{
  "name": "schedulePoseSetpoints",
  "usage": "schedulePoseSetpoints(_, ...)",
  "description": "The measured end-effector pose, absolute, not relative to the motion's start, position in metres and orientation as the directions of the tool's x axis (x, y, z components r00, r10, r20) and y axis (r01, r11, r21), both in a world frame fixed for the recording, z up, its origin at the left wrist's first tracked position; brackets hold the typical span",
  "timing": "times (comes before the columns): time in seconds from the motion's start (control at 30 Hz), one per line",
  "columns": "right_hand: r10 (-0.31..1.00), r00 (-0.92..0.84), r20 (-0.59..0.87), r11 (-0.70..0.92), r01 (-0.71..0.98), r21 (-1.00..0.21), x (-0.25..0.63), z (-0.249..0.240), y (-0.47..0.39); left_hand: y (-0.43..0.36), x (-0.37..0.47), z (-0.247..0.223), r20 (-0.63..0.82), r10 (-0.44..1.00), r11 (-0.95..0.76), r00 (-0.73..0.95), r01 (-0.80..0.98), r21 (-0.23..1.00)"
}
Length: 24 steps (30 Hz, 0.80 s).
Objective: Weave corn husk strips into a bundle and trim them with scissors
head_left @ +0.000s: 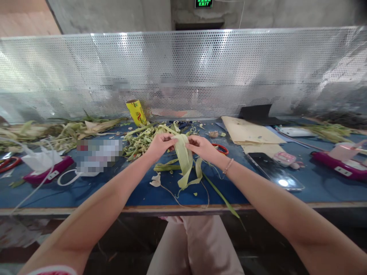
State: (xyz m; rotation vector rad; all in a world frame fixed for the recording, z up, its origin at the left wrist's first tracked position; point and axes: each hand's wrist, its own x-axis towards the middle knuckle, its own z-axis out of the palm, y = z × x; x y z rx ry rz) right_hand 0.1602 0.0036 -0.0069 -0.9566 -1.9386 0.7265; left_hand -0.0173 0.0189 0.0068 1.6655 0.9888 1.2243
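A wide, pale green husk strip [184, 156] hangs between my two hands over the blue table, its lower end curling near the tabletop. My left hand [163, 145] pinches its upper left edge. On the upper right side, the fingers of my right hand [201, 147] are closed on the same strip. Just behind and left of my left hand lies a heap of green husk scraps [137, 141]. Below the hands are a small dried white piece [156, 180] on a thin string and a long green leaf [220, 194] reaching over the table's front edge.
A yellow tube [136, 112] stands tilted behind the heap. Red-handled scissors [220, 149] lie beside my right hand. To the right are brown paper [249, 131] and a black phone [273, 172]. Purple power strips [48, 172] sit at both sides, before a perforated metal screen [183, 68].
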Motion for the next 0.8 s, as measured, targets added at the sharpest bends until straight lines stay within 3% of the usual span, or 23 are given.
schedulePoseSetpoints(0.13,0.795,-0.355,0.492,0.607,0.438,-0.663,0.1591,-0.0084,0.0046,0.0163,-0.0148,0.0054,0.281,0.916,-0.323,0.287,0.112,0.940)
schedulePoseSetpoints(0.4,0.846,-0.324,0.424,0.521,0.326,-0.789,0.1605,-0.0066,0.0059,0.0142,-0.0117,0.0051,0.283,0.934,-0.291,0.219,0.007,0.957)
schedulePoseSetpoints(0.57,0.864,-0.412,0.289,0.412,0.248,-0.877,0.1571,-0.0098,0.0051,0.0179,-0.0128,0.0047,0.364,0.927,-0.366,0.094,-0.003,0.931)
schedulePoseSetpoints(0.8,0.828,-0.482,0.288,0.433,0.222,-0.873,0.1534,-0.0112,0.0006,0.0221,-0.0162,0.0086,0.410,0.902,-0.424,-0.134,-0.105,0.899)
